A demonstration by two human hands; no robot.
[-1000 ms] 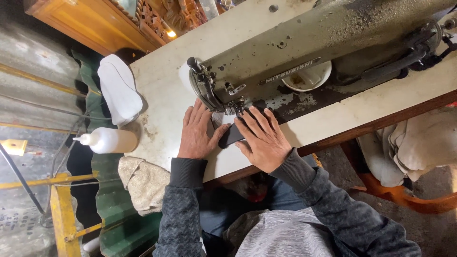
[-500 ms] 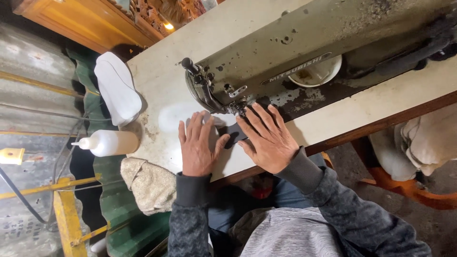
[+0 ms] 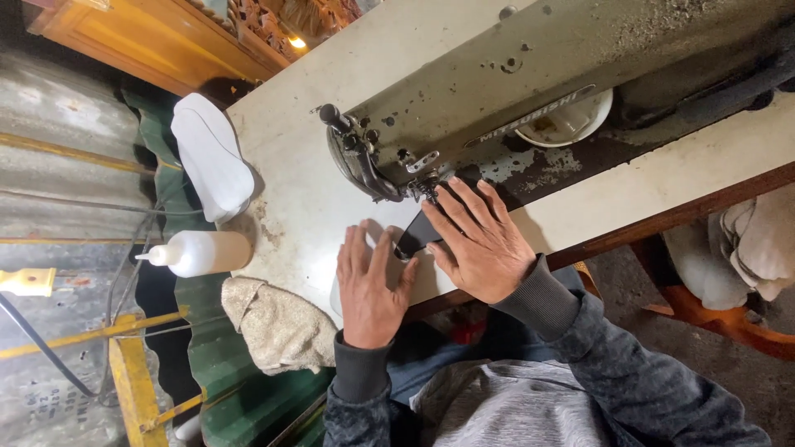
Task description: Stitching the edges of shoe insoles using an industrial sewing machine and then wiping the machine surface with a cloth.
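Seen from above: left hand (image 3: 368, 285) & right hand (image 3: 480, 240), both flat w/ fingers spread, pinching nothing, press a dark fabric piece (image 3: 416, 234) on the pale table (image 3: 290, 207) just under the needle of a grey-green sewing machine (image 3: 497, 91); squeeze bottle (image 3: 203, 252) lies nearby.

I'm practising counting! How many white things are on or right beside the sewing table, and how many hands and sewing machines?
White things: 3 (foam piece, squeeze bottle, bowl)
Hands: 2 (left hand, right hand)
Sewing machines: 1 (sewing machine)
Total: 6
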